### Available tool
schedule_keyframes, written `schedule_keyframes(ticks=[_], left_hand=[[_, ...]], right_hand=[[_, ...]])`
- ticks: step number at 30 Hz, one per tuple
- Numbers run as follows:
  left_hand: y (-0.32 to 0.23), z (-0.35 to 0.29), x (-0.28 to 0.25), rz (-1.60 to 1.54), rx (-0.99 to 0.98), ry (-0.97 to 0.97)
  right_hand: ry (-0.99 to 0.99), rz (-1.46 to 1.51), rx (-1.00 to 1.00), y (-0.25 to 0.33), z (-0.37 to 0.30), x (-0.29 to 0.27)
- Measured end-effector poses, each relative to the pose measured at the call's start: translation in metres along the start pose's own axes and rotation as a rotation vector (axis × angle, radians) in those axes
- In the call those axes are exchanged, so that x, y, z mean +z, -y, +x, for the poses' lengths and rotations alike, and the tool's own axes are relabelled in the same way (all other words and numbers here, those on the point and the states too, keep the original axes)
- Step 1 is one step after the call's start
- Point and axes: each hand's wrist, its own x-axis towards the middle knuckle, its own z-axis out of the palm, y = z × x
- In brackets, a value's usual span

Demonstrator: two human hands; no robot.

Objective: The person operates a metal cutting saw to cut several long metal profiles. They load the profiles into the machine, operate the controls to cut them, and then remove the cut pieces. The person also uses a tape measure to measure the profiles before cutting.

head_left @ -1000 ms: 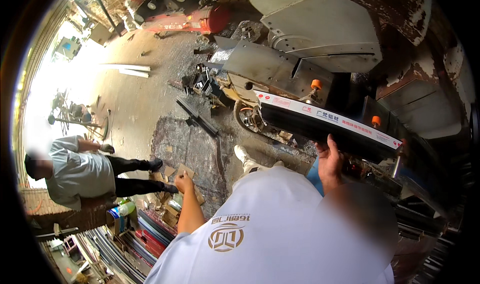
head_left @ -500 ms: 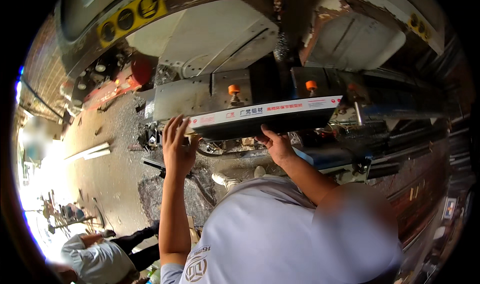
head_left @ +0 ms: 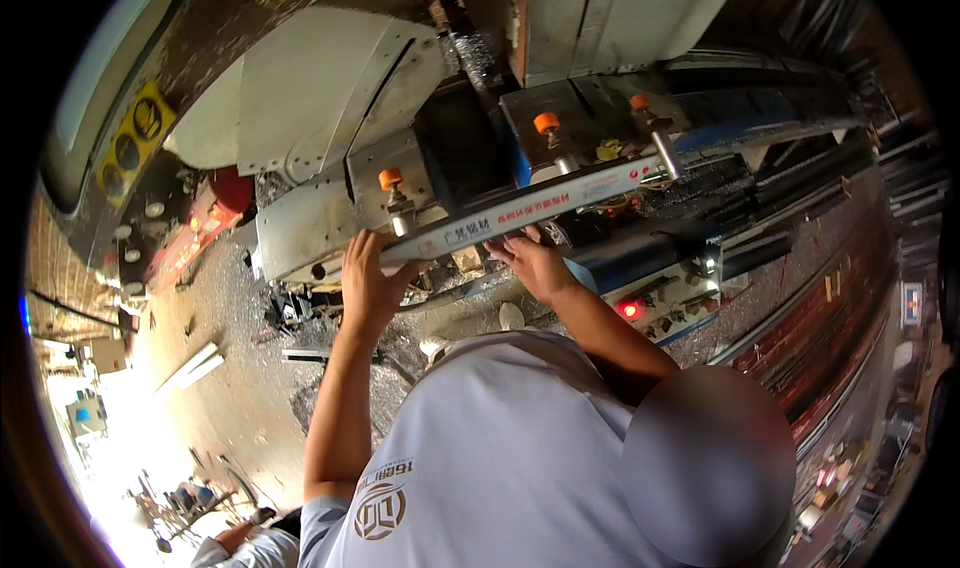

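Note:
A straight metal profile (head_left: 520, 211), dark with a white printed film along one face, lies across in front of the machine bed. My left hand (head_left: 372, 286) is closed round its left end, thumb toward me and fingers on the far side. Near its middle, my right hand (head_left: 537, 268) grips the near edge with bent fingers. Just beyond the profile stand a left clamp with an orange top (head_left: 390, 179), a middle orange-topped clamp (head_left: 546, 124) and a right one (head_left: 640, 103). The profile's right end is beside a metal cylinder (head_left: 664, 155).
Large grey guards (head_left: 320, 88) rise over the machine bed (head_left: 305, 223). A lit red button (head_left: 629, 310) sits on a box at right. Dark offcuts and shavings litter the floor, with white strips (head_left: 192, 366) at left. Another person (head_left: 250, 546) is at lower left.
The profile has tilted, so its broad dark side no longer shows, and its right end now sits beside the cylinder. Both hands keep hold. My view has shifted to the right.

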Motion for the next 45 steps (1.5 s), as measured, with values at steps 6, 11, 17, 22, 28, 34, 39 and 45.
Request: schedule_keyframes(ticks=[6,11,17,22,28,34,39,45], left_hand=[[0.011,-0.011,0.031,0.099,0.127,-0.111],[0.009,-0.007,0.051,0.125,0.176,-0.154],[0.021,-0.007,0.065,0.129,0.241,-0.206],[0.014,0.003,0.053,0.125,0.194,-0.162],[0.011,0.038,0.02,0.022,0.087,-0.042],[0.031,0.073,0.022,0.08,0.218,-0.069],[0.03,0.071,0.022,0.134,0.223,-0.096],[0.028,0.071,0.019,0.156,0.268,-0.048]], right_hand=[[0.007,-0.122,-0.01,0.009,-0.026,-0.001],[-0.195,-0.438,-0.014,0.03,-0.063,-0.006],[-0.44,-1.224,-0.319,0.058,-0.146,-0.123],[-0.958,-1.497,-0.34,0.084,-0.207,-0.23],[-1.038,-1.584,-0.157,0.089,-0.181,-0.217],[-1.1,-1.437,-0.151,0.087,-0.157,-0.216],[-1.056,-0.983,-0.041,0.092,-0.156,-0.217],[-1.035,-0.973,0.026,0.097,-0.156,-0.214]])
